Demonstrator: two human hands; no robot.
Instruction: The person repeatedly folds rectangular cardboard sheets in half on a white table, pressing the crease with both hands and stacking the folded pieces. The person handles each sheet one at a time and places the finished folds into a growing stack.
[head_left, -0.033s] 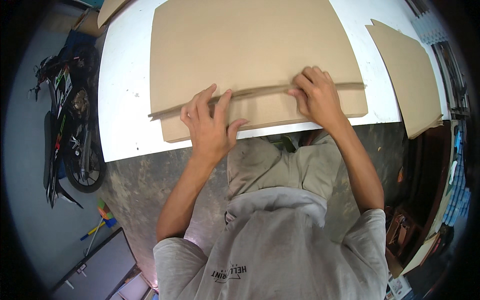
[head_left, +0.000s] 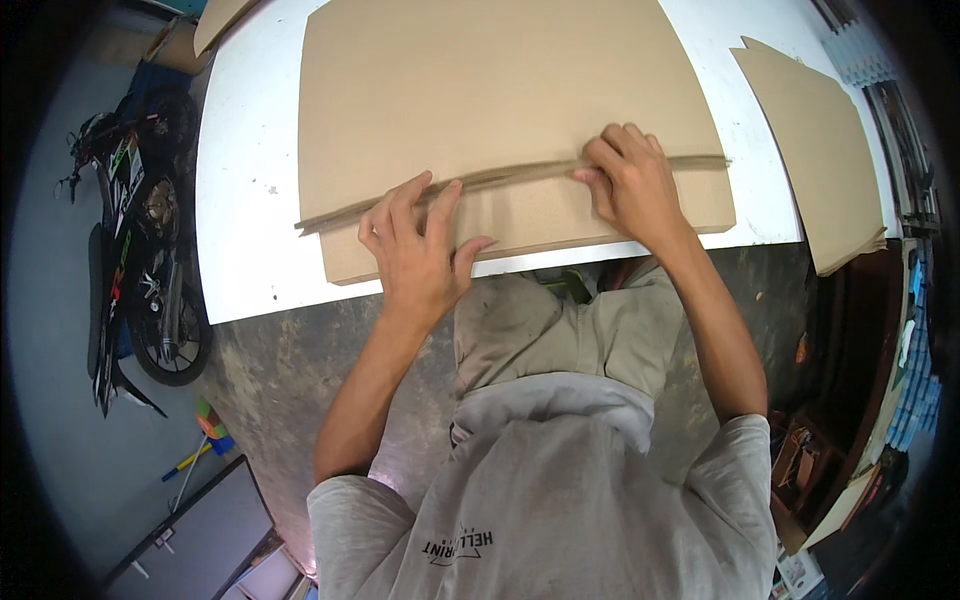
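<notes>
A large brown cardboard sheet [head_left: 500,90] lies over more cardboard [head_left: 560,212] whose front part shows nearest me. Across them runs a long, narrow cardboard edge [head_left: 520,177], slightly raised and blurred; whether it is a fold or a separate strip, I cannot tell. My left hand [head_left: 415,240] rests at the left part of this edge, its fingers apart and the thumb stretched out to the side. Further right, my right hand [head_left: 632,185] has its fingers bent and pinched on the edge, with the thumb on the near side.
The white table [head_left: 250,180] carries the cardboard. Another cardboard pile [head_left: 820,150] sits at its right side, overhanging the front edge. On the floor to the left stands a motorcycle [head_left: 150,230]. A dark wooden shelf [head_left: 850,370] is at the right.
My right hand has shifted slightly away from me, and the right part of the cardboard edge has moved the same way. My left hand has barely moved.
</notes>
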